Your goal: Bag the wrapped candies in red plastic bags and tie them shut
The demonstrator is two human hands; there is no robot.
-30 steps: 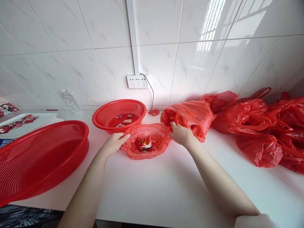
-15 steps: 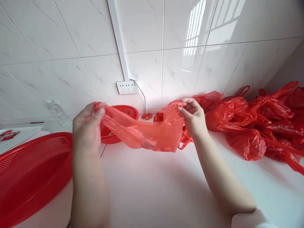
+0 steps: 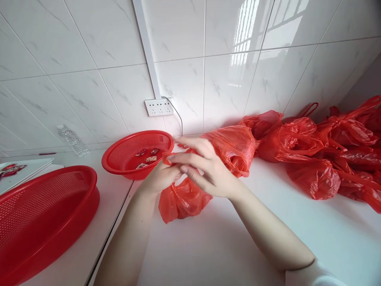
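A small red plastic bag (image 3: 184, 202) hangs bunched beneath my two hands, low over the white table. My left hand (image 3: 163, 174) is closed on the upper part of this bag, with a bit of red plastic showing above its fingers. My right hand (image 3: 205, 167) lies over the left one, its fingers spread and slightly blurred, the fingertips crossing the left hand's fingers. Whether the right fingertips touch the plastic is hard to tell. Behind my right hand rests a larger red bag (image 3: 235, 147).
A round red basket (image 3: 116, 159) holding several small packets stands at the back. The large red basket (image 3: 89, 186) is at the left, near a white tray (image 3: 29, 171) and a clear bottle (image 3: 73, 140). Several filled red bags (image 3: 315, 178) are piled at the right against the tiled wall.
My hands have come together from wide apart. The bag, stretched between them before, now hangs bunched below them. My right hand's fingers have spread, and the round basket and larger bag are more exposed.
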